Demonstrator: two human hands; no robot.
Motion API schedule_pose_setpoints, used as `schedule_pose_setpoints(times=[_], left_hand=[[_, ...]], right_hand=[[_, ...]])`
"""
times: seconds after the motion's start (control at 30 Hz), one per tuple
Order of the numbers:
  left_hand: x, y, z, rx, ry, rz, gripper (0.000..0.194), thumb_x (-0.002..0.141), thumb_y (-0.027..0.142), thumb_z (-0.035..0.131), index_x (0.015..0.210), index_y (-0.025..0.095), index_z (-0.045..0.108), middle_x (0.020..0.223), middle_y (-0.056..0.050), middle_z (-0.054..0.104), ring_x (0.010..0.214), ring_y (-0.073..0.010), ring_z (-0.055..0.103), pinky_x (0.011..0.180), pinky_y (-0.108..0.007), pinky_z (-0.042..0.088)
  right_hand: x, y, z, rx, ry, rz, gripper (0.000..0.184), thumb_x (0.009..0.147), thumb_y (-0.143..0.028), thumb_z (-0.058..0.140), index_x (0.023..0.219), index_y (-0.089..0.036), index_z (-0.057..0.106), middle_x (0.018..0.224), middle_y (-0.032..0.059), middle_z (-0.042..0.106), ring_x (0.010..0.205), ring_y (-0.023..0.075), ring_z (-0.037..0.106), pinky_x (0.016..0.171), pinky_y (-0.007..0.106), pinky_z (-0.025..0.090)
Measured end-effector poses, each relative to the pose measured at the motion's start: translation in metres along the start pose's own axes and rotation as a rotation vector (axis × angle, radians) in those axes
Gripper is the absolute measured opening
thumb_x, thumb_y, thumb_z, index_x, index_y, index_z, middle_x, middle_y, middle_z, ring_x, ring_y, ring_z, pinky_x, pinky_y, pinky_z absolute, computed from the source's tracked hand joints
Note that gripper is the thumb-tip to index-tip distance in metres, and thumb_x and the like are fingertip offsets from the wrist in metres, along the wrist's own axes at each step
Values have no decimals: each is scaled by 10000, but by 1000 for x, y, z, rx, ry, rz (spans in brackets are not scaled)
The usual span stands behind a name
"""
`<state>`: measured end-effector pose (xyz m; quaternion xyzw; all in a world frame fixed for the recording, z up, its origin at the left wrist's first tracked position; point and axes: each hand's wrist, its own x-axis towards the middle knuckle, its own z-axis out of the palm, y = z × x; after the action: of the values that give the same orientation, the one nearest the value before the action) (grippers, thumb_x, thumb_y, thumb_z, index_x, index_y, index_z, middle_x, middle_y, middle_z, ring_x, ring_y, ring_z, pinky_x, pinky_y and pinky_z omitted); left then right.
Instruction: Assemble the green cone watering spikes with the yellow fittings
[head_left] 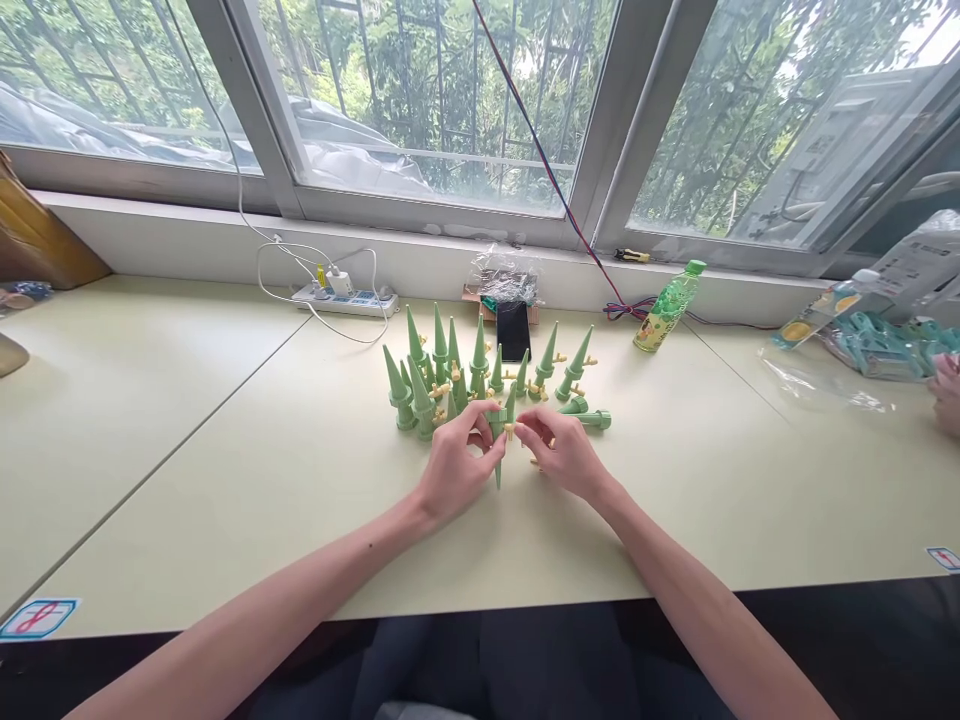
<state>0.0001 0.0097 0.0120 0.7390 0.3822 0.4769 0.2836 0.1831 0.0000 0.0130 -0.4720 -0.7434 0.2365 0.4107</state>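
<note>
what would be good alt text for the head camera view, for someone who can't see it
At a pale table, the left hand holds a green spike point-down while the right hand is beside a small yellow fitting. Upright green spikes, a dark phone and a green-capped bottle are behind, below windows.

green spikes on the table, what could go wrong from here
The left hand is close to the standing green spikes, so a knuckle might tip one. The small yellow fitting near the fingertips of the right hand could slip or get dropped. A toppling spike might also hit the phone just behind.
</note>
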Motion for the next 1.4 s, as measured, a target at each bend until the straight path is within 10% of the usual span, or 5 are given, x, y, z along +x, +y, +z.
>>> schedule_pose_setpoints(times=[0.6, 0.83, 1.4], left_hand=[[3, -5, -6, 7, -30, 22, 256, 865, 227, 637, 1115, 208, 582, 692, 54, 528, 620, -96, 572, 718, -258, 596], [5, -5, -9, 41, 12, 28, 243, 860, 220, 643, 1096, 197, 594, 683, 51, 540, 605, -97, 569, 692, -249, 590], [7, -5, -10, 12, -35, 26, 246, 867, 256, 643, 1102, 204, 593, 683, 52, 510, 626, -102, 543, 710, -255, 578]], right_hand=[[7, 5, 6, -52, 2, -57, 403, 1012, -366, 390, 669, -189, 508, 573, -18, 496, 521, 115, 412, 548, 260, 335], [9, 2, 7, 4, 11, -86, 121, 952, -301, 533, 955, -200, 600, 794, 26, 626, 689, 151, 558, 607, 262, 443], [11, 6, 11, -96, 28, -129, 282, 970, -251, 452, 696, -198, 493, 613, -20, 470, 568, 128, 401, 562, 263, 314]])
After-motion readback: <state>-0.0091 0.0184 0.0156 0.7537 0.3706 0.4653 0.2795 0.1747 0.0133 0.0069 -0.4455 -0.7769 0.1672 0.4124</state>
